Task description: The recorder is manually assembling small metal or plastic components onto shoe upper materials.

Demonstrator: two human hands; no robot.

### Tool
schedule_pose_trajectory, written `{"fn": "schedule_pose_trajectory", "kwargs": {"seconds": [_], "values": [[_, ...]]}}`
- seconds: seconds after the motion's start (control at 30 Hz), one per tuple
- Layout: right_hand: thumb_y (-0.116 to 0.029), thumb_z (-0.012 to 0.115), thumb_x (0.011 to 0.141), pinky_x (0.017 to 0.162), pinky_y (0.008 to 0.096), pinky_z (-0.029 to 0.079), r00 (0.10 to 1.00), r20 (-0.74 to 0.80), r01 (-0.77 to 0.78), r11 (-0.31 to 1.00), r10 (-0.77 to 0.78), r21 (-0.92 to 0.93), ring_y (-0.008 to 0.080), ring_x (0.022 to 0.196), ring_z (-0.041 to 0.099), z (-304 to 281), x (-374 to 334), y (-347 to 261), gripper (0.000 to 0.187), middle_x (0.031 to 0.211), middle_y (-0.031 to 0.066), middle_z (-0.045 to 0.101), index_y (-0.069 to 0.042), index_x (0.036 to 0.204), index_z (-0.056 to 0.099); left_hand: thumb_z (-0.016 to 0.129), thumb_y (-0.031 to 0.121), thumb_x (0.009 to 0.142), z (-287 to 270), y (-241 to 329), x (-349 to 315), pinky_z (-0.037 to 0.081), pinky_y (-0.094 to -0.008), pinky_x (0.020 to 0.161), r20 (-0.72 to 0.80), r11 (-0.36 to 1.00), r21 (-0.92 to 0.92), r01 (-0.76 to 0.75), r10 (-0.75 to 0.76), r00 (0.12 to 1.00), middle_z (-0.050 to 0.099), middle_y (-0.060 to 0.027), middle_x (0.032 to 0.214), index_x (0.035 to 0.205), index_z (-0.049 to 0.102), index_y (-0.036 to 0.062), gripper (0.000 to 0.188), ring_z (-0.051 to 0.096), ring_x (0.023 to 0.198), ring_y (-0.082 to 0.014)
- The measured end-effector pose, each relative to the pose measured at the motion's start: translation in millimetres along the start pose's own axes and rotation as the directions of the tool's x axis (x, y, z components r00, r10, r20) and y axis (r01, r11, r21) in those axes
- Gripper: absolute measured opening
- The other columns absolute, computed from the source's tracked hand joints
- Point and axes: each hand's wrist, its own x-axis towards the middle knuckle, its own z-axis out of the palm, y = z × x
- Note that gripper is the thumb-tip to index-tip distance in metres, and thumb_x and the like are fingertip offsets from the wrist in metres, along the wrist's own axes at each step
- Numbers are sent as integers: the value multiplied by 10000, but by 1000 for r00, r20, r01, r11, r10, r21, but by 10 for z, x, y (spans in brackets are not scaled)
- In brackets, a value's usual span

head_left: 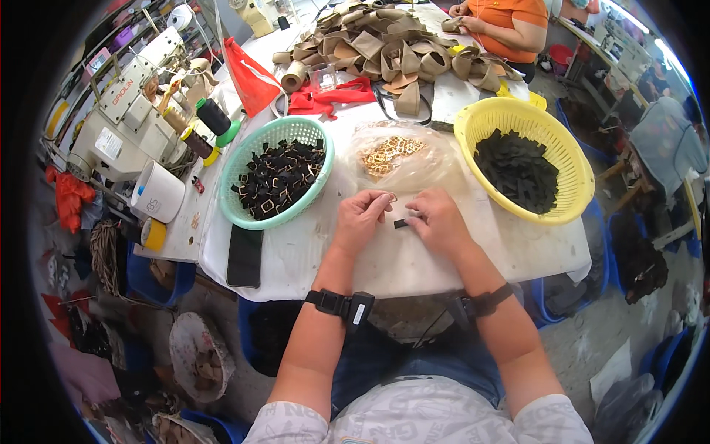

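Observation:
My left hand [362, 216] pinches a small gold-coloured metal ring [393, 197] between thumb and fingertips; only its edge shows. Beside it, my right hand [438, 220] is closed on a short black strap piece [401, 223], whose end sticks out toward the left hand. The two hands are close but apart, over the table's front part. Just beyond them lies a clear plastic bag [436, 159] with many gold metal rings [392, 153]. A green basket [229, 194] to the left holds black straps looped through gold rings [277, 177]. In the yellow basket [473, 118] at right are plain black strap pieces [518, 174].
A black phone [245, 257] lies at the table's front left. Farther left stand a sewing machine [133, 103], thread spools [214, 118] and a white bin [158, 192]. Brown pieces [377, 48] are heaped at the back, near another person in orange [510, 26].

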Motion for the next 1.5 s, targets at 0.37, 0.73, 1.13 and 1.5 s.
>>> {"fn": "schedule_pose_trajectory", "kwargs": {"seconds": [0.37,0.73,1.13,1.5], "values": [[-109,727,713,856,427,356,977,184,144,974,-111,-177,258,1027,505,-37,-26,-150,156,955,37,576,-105,829,623,650,127,896,-8,44,2,400,-185,487,-19,999,38,31,-31,999,650,-19,709,895,711,1,140,516,548,-39],[-33,671,822,646,295,469,973,31,-217,860,229,462,171,698,581,53,-44,-69,150,825,45,642,-22,968,639,649,129,894,-25,43,-5,402,-185,501,27,998,-17,54,-54,998,644,-11,699,888,712,7,138,520,560,-42],[24,595,880,597,232,482,965,7,-208,747,263,631,81,685,576,74,-25,-35,169,940,53,630,22,1044,635,661,130,876,-13,86,-22,403,-191,482,-6,996,10,90,-90,996,640,-3,676,860,716,15,129,513,537,-37],[-28,639,852,496,308,504,960,-278,7,991,31,137,225,546,658,184,-34,-94,78,633,117,643,-19,914,593,672,124,865,15,79,-30,423,-198,487,2,997,48,67,-67,998,651,-15,685,854,702,1,126,528,541,-42]]}}
